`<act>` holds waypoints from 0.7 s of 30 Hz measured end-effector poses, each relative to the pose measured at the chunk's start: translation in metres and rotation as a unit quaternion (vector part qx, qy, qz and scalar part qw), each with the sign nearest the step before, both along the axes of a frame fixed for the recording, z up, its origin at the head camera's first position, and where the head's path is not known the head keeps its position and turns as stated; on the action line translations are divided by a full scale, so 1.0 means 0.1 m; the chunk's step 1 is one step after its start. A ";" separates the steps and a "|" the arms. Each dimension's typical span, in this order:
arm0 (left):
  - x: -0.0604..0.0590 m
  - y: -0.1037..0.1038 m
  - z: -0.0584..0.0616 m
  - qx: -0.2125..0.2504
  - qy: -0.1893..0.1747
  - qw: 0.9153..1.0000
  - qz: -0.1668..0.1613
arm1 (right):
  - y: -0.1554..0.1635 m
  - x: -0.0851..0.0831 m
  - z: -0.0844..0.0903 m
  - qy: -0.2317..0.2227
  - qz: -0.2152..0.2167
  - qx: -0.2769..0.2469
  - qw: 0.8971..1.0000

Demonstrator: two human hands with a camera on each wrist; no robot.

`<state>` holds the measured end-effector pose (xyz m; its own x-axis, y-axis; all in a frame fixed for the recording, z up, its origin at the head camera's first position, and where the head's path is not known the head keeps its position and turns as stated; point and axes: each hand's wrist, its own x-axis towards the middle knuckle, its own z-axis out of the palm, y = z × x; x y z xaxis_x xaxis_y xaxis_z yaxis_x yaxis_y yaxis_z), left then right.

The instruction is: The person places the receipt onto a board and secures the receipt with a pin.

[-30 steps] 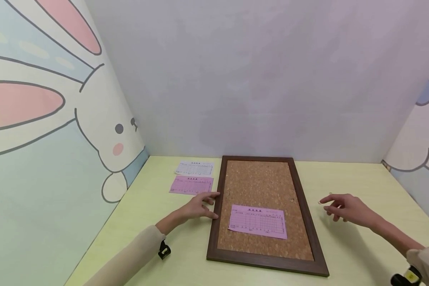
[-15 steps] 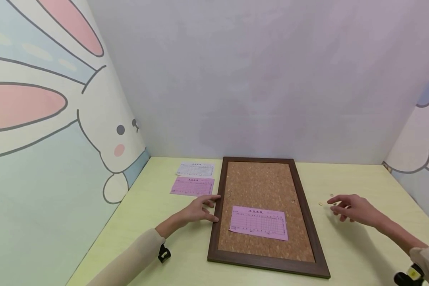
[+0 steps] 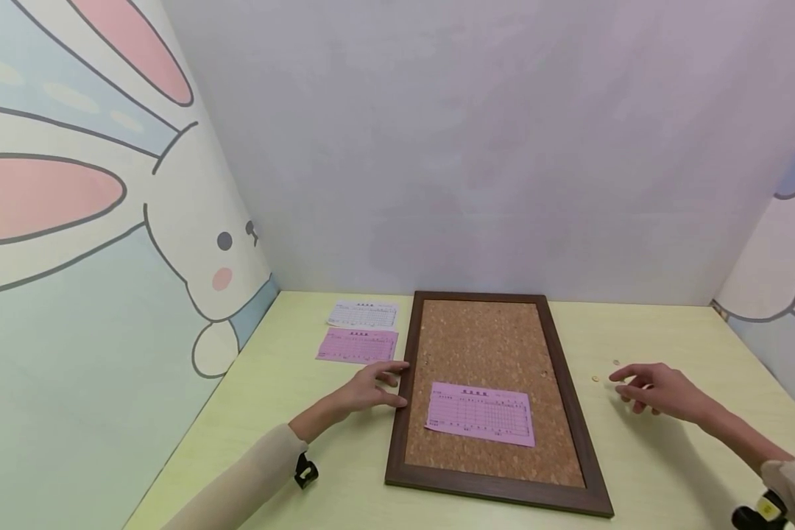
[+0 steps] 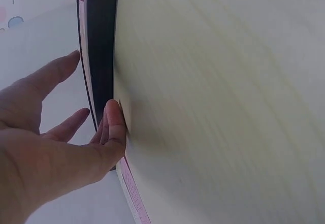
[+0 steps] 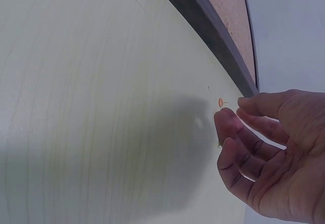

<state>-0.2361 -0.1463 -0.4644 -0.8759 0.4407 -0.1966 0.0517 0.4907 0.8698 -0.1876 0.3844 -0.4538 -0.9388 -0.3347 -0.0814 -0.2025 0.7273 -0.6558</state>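
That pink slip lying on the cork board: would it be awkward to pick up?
Probably. The pink slip looks thin and lies flat on the cork board, so it would likely flop and weigh almost nothing. Nothing visibly pins it, so a nudge might slide it, though rough cork may drag.

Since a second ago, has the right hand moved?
Yes, slightly. The right hand has drawn back to the right, away from the brown-framed cork board, uncovering a small pushpin on the yellow table.

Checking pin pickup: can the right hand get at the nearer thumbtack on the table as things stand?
Probably yes. The right hand hovers open over the table, fingertips just short of the nearer thumbtack. Only bare tabletop lies between them; the cork board sits off to the side.
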 end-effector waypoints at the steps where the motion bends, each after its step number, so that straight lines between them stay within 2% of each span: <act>1: -0.01 -0.01 -0.01 0.001 0.005 1.000 0.011 | 0.00 0.00 0.00 0.001 0.001 0.001 1.000; 7: -0.12 -0.19 -0.01 0.011 0.026 0.994 0.102 | -0.01 -0.01 0.01 0.002 0.015 -0.014 1.000; 14: -0.34 -0.60 0.03 0.013 0.023 0.978 0.206 | -0.05 -0.04 -0.07 -0.020 0.068 -0.082 0.994; 18: -0.40 -0.72 0.05 0.007 0.016 0.975 0.223 | -0.09 -0.07 -0.07 -0.012 0.076 -0.077 0.994; 21: -0.39 -0.74 0.05 0.003 0.011 0.975 0.221 | -0.11 -0.08 -0.03 0.002 0.057 -0.050 0.997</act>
